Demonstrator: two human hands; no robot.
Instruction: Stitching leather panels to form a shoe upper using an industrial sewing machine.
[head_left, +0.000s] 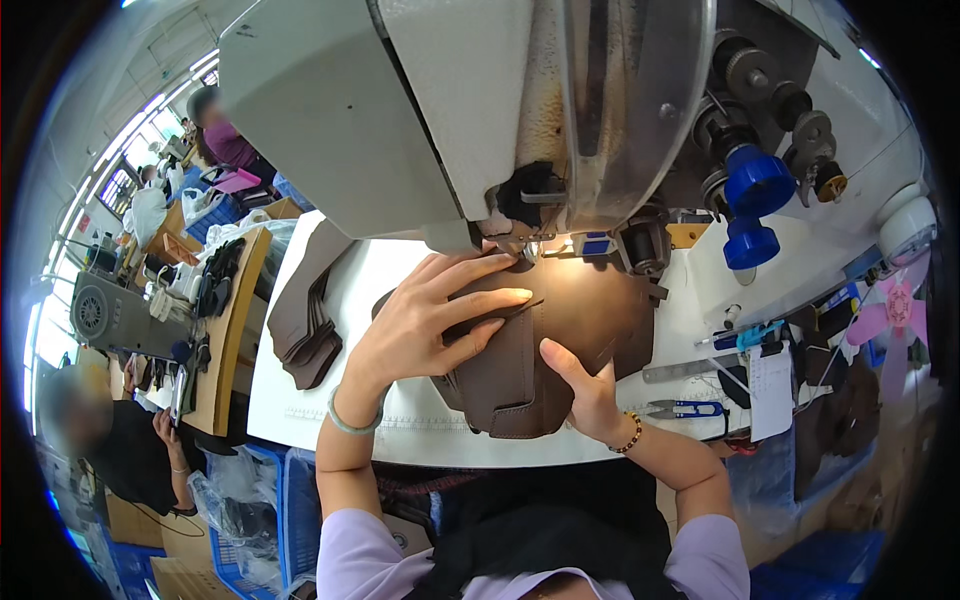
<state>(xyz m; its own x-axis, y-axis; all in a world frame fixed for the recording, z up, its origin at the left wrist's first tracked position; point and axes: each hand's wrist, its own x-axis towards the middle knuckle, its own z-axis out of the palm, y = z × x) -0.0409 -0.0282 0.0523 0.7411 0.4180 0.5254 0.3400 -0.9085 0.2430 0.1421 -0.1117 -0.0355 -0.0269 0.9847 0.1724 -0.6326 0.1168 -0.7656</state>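
Note:
A brown leather piece (pixel 500 385), stitched together from several panels, lies under the head of a sewing machine (pixel 330 120). Light falls on the leather around the presser foot (pixel 531 252). My left hand (pixel 432 312) rests on top of it with fingers spread, the fingertips close to the presser foot. At the piece's near right edge, my right hand (pixel 592 398) has its thumb on the upper face; the other fingers are hidden beneath, so the edge sits in its grip. The needle tip is too small to make out.
Stacked brown leather pieces (pixel 308 335) lie left on the white table (pixel 400 430). Blue-handled thread snips (pixel 690 409) and a metal ruler (pixel 682 370) lie right. A pink fan (pixel 893 310) stands far right. A co-worker (pixel 125 440) sits left beyond a blue crate (pixel 262 520).

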